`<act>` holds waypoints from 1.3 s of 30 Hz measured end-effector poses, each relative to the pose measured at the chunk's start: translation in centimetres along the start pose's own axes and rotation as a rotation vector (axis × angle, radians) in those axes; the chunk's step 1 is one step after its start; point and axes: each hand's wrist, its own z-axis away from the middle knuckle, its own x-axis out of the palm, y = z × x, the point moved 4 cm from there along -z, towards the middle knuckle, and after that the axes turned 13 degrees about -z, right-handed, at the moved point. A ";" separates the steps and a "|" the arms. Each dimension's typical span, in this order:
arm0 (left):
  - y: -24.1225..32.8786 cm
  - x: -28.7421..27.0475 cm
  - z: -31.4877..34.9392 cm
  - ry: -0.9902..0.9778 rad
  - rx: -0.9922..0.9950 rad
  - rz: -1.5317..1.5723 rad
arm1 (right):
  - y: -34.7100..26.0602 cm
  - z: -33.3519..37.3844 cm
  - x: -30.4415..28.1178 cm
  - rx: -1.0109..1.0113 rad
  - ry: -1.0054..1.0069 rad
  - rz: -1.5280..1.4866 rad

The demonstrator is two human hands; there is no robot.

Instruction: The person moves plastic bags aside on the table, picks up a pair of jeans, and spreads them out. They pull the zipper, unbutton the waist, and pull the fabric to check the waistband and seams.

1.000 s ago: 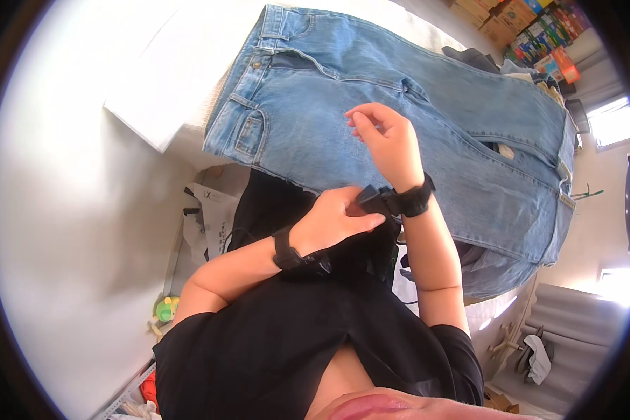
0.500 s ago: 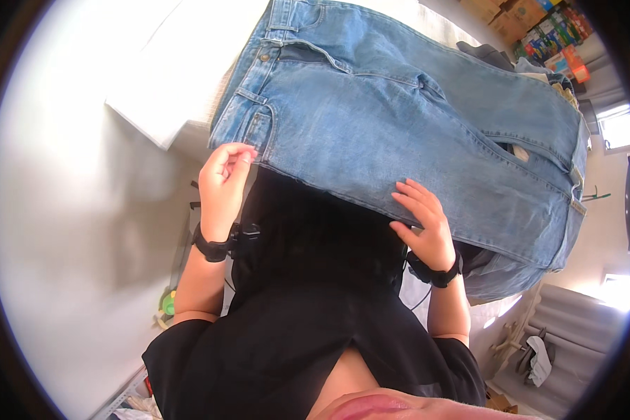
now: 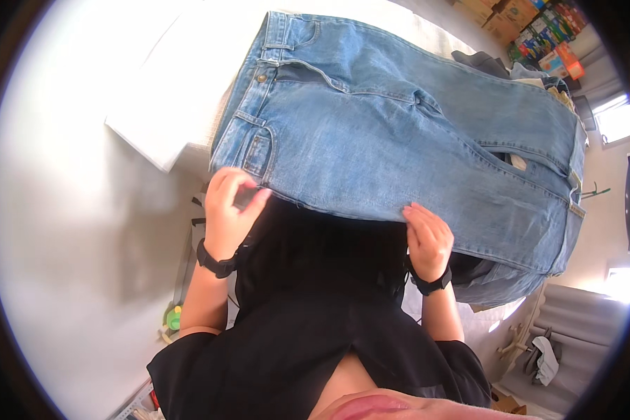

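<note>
A pair of light blue jeans (image 3: 357, 133) lies front up, its buttoned waistband at the left and its legs stretching right. At the near corner of the waistband, just below the small pocket, my left hand (image 3: 227, 210) has its fingers and thumb curled at the side edge. Its fingertips are slightly blurred, and a gap shows between thumb and fingers. Farther along the same edge, my right hand (image 3: 430, 238) pinches the near leg's side seam, fingers on top and thumb hidden. A black band circles each wrist.
Under the jeans is a pale surface (image 3: 392, 15). More folded denim (image 3: 500, 283) hangs beneath the legs at the right. Dark clothing (image 3: 479, 63) lies beyond them. Cardboard boxes (image 3: 500, 26) stand at the far right, and a white board (image 3: 147, 143) juts out at the left.
My right hand has drawn its fingers back to the jeans' edge and closed on it. My left thumb has shifted away from the fingers. The view has tilted slightly; the jeans keep their shape.
</note>
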 end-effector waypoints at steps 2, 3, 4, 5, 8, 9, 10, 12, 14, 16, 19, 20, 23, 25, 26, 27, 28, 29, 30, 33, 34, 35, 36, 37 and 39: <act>-1.1 0.1 0.7 -0.149 -0.191 0.208 | -0.1 -0.6 -1.4 0.093 0.103 0.039; -1.7 0.6 1.3 -0.297 -0.385 0.410 | -0.4 -1.3 -2.0 0.074 0.164 0.060; -1.6 0.8 1.3 -0.301 -0.384 0.411 | -0.3 -1.7 -2.4 0.074 0.180 0.064; -1.4 1.5 1.4 -0.413 -0.442 0.529 | -0.2 -2.2 -2.8 0.070 0.199 0.067; 0.2 3.3 1.2 -0.638 -0.601 0.790 | 0.4 -3.6 -3.6 0.087 0.227 0.037; 0.4 3.7 1.0 -0.643 -0.592 0.785 | 0.7 -4.0 -3.7 0.090 0.237 0.038; 0.3 4.1 0.8 -0.619 -0.687 0.927 | 1.1 -4.3 -3.9 0.109 0.248 0.040; 0.7 4.8 0.0 -0.544 -0.871 1.227 | 1.9 -4.2 -4.1 0.235 0.271 0.049; 1.2 5.0 -1.2 -0.453 -0.927 1.298 | 1.3 -4.6 -4.3 0.194 0.356 0.098; 1.5 4.8 -2.6 -0.276 -0.950 1.344 | -0.2 -4.5 -4.2 0.130 0.445 0.130; 2.5 5.6 -4.7 -0.241 -0.872 1.304 | -2.3 -3.1 -1.8 0.064 0.304 -0.310; 3.0 5.8 -5.5 -0.258 -0.790 1.353 | -2.5 -2.9 -0.3 0.146 0.134 -0.462; 3.5 6.3 -7.1 -0.200 -0.736 1.252 | -0.9 -1.8 5.3 0.768 -0.064 -1.304; 3.6 7.2 -7.5 -0.220 -0.678 1.225 | 0.6 -2.2 5.2 0.821 0.070 -1.512; 3.3 7.3 -7.4 -0.187 -0.661 1.248 | 1.0 -2.9 4.7 0.837 0.113 -1.573; 3.0 7.7 -7.3 -0.162 -0.646 1.278 | 1.9 -3.3 4.4 0.833 0.167 -1.662; 3.2 8.0 -7.0 -0.215 -0.629 1.312 | 2.6 -3.6 3.6 0.910 0.181 -1.751; 3.0 8.4 -6.7 -0.219 -0.621 1.310 | 3.3 -3.7 2.9 0.996 0.188 -1.836; 2.9 8.7 -6.5 -0.197 -0.586 1.296 | 3.9 -3.8 2.3 1.009 0.154 -1.881; 3.2 9.2 -6.0 -0.139 -0.594 1.213 | 6.2 -3.5 1.3 1.028 0.134 -1.966; 3.3 8.8 -6.1 -0.169 -0.596 1.188 | 6.7 -3.4 1.4 1.054 0.112 -2.003; 2.9 8.8 -5.6 -0.188 -0.614 1.163 | 7.1 -3.1 1.6 1.097 0.076 -2.036; 2.0 9.0 -5.4 -0.226 -0.579 1.182 | 7.3 -3.0 1.6 1.134 0.061 -2.090; 1.2 9.2 -5.4 -0.289 -0.472 1.295 | 7.5 -2.7 1.9 1.174 0.039 -2.074; 1.0 9.3 -5.6 -0.235 -0.528 1.324 | 7.7 -2.9 2.2 1.050 0.212 -2.072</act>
